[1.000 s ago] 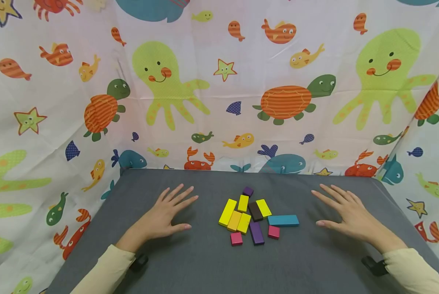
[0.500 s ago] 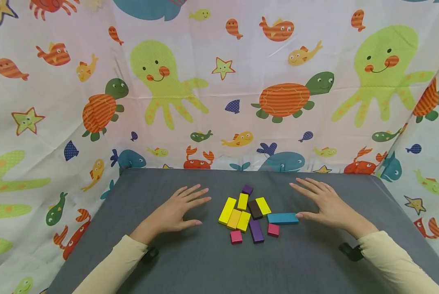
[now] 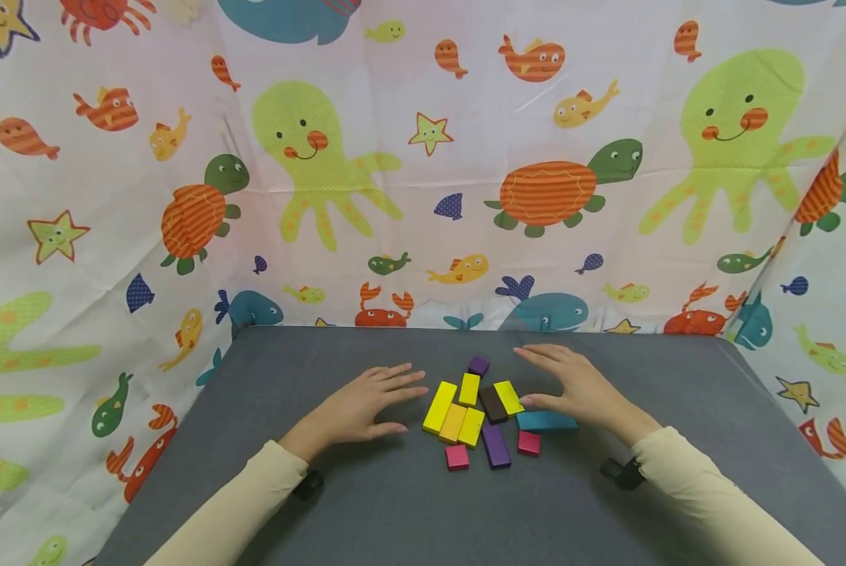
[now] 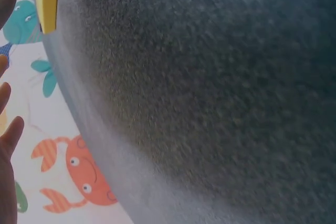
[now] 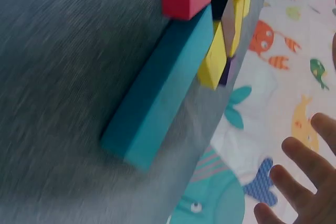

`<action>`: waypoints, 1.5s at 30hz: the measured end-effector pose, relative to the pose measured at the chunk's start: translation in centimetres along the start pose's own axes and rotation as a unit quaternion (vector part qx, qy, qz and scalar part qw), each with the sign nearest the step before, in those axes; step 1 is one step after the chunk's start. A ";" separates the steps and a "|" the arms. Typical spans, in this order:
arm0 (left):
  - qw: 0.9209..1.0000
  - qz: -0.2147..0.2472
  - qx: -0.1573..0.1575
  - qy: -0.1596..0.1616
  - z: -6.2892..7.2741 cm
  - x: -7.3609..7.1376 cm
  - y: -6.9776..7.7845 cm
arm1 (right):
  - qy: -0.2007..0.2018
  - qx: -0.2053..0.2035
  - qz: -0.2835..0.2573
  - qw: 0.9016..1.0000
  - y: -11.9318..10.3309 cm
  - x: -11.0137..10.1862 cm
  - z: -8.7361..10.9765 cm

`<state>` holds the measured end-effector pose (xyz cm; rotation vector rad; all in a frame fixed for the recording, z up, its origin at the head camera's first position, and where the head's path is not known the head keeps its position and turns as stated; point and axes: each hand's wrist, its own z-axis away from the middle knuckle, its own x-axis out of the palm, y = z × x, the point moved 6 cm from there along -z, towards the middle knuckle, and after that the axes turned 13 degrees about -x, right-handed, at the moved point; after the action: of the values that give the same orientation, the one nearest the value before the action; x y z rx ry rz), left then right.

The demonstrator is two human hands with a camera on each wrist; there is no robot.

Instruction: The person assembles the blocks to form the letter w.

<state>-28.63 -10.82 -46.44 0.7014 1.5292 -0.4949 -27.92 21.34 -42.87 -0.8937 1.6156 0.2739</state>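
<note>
Several coloured blocks lie grouped mid-table in the head view. Just left of a long yellow block [image 3: 440,407], my left hand [image 3: 366,402] hovers with fingers spread, touching nothing. Over the right side of the group is my right hand [image 3: 579,389], fingers extended and holding nothing; it partly covers the blue block [image 3: 549,422]. Near its thumb are a small yellow block [image 3: 509,398] and a dark brown block [image 3: 492,404]. An orange block [image 3: 453,424], two purple blocks and two pink blocks complete the group. The right wrist view shows the blue block [image 5: 157,93] close up.
A dark grey cloth-covered table [image 3: 409,519] carries the blocks. Behind it and along both sides hangs a white curtain [image 3: 409,79] printed with sea animals. Dark wrist cameras sit under both sleeves.
Both hands have moved inward toward the blocks, the right one farther, from the table's right side to above the group. The blocks have stayed in place.
</note>
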 end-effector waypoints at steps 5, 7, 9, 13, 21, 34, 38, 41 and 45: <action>1.000 0.004 0.014 -0.001 -0.7 0.5 0.4 | -0.002 0.016 -0.026 1.000 -0.5 1.4 -1.5; 1.000 0.007 0.018 -0.001 -1.0 0.6 0.6 | -0.005 0.024 -0.035 0.999 -0.7 2.1 -2.1; 1.000 0.009 0.017 -0.003 -1.4 0.8 0.7 | -0.011 0.030 -0.043 0.999 -0.8 2.8 -2.6; 1.000 0.014 0.006 -0.019 -2.2 1.1 0.9 | -0.024 0.036 -0.065 0.997 -1.0 3.9 -3.7; 0.997 0.016 -0.015 -0.068 -4.0 2.2 1.1 | -0.046 0.054 -0.083 0.994 -1.2 5.6 -5.4; 0.993 0.043 -0.030 -0.110 -5.5 3.0 0.8 | -0.054 0.053 -0.049 0.996 -0.9 7.0 -6.7; 0.992 0.046 -0.030 -0.110 -5.7 3.1 0.7 | -0.057 0.058 -0.047 0.996 -0.8 7.3 -6.9; 0.992 0.048 -0.034 -0.108 -5.9 3.1 0.7 | -0.057 0.057 -0.044 0.996 -0.9 7.3 -7.1; 0.993 0.050 -0.039 -0.103 -6.2 3.0 0.8 | -0.056 0.058 -0.039 0.996 -1.1 7.3 -7.2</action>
<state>-32.55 -5.55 -48.83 0.6410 1.3063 -0.4165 -32.47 13.25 -47.39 -0.8366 1.4742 0.1705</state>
